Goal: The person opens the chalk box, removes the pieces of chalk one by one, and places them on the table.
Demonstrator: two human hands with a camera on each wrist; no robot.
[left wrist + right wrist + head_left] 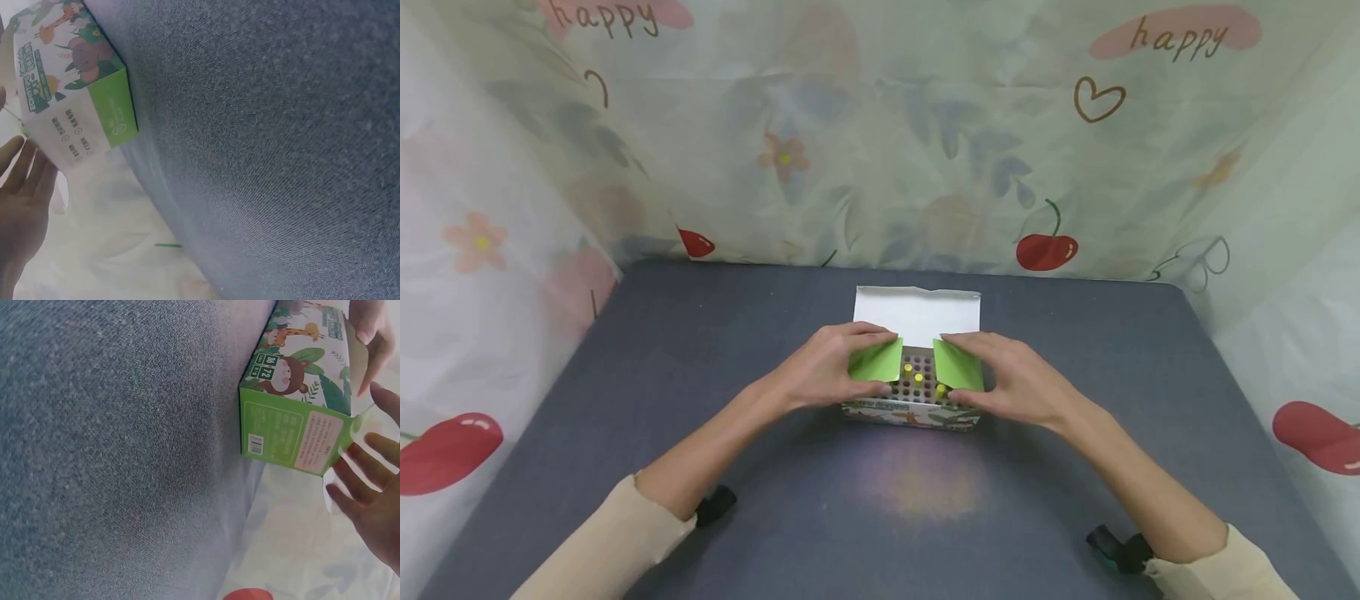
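Observation:
A cardboard box [912, 413] printed with cartoon animals stands on the table with its white lid [917, 310] raised at the back. Inside, a grid of round holes shows, with a few yellow-tipped sticks [918, 379] in it. My left hand [838, 362] lies along the left green flap [880, 360], fingers nearly straight, thumb at the front rim. On the other side, my right hand [1018, 379] spans the right green flap [957, 364] the same way, fingers extended. The right wrist view shows the box's green end [284, 431] below spread fingers.
The dark grey table [775, 517] extends around the box on all sides. A patterned curtain [880, 150] closes off the back and both sides. Black wrist straps [1123, 550] sit near the sleeve cuffs.

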